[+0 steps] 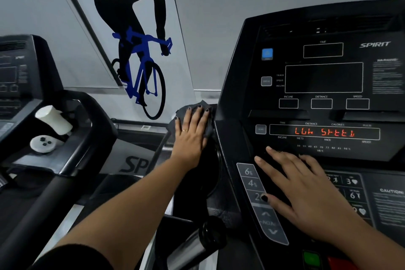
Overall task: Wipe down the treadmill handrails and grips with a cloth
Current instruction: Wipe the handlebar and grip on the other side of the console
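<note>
far left: a second treadmill (72,129) stood beside the one in use. its tray held a white bottle (53,119), tilted, and a white disc (42,143) just below the bottle.

left of centre: a poster (135,50) on the wall showed a black rider on a blue bicycle.

centre: the left hand (191,136) lay flat on the cloth (182,112). its fingers were straight and slightly spread, so it was released and pressing down, not clenched. the cloth was dark grey and bunched. it sat on the dark housing against the left edge of the console (328,76), and its folds showed above the fingertips and at both sides of the hand. a ring was on one finger.

lower centre: a grip (192,245) with a metal section and a black collar ran below the left forearm, apart from both hands.

right: the display (324,132) read "low speed" in red. the right hand (306,193) rested palm down on the lower panel of the console, with fingers straight and spread, grasping nothing. its thumb tip touched the 2% key in the incline keys (252,182). its fingertips reached the area just under the display.

bottom right: a green button (311,258) and a red button (337,263) sat side by side at the frame edge.
</note>
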### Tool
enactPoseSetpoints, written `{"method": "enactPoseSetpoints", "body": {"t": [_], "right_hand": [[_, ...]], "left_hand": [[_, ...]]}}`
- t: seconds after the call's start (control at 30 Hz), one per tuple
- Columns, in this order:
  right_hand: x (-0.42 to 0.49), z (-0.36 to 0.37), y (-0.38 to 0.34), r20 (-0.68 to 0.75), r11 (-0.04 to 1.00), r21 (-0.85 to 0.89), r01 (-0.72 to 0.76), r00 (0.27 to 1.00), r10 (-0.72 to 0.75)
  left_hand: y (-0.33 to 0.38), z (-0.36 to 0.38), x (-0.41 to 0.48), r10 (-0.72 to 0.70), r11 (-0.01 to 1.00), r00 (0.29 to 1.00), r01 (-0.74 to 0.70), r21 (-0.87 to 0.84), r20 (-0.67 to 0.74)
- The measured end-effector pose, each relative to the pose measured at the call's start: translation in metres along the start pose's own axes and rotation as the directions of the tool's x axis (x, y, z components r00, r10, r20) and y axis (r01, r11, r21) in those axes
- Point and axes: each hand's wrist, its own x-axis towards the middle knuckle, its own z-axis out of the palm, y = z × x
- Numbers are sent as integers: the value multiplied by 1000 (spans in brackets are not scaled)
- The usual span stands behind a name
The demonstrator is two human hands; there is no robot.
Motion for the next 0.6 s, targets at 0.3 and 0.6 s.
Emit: {"method": "enactPoseSetpoints", "body": {"t": [0.3, 0.6], "right_hand": [[-1, -1, -1, 3, 1000, -6, 0, 1000, 0], [0, -2, 0, 7, 1000, -7, 6, 1000, -6]], "left_hand": [[31, -2, -58, 180, 975, 922, -122, -184, 342], [38, -31, -89, 325, 856, 798, -20, -517, 508]]}}
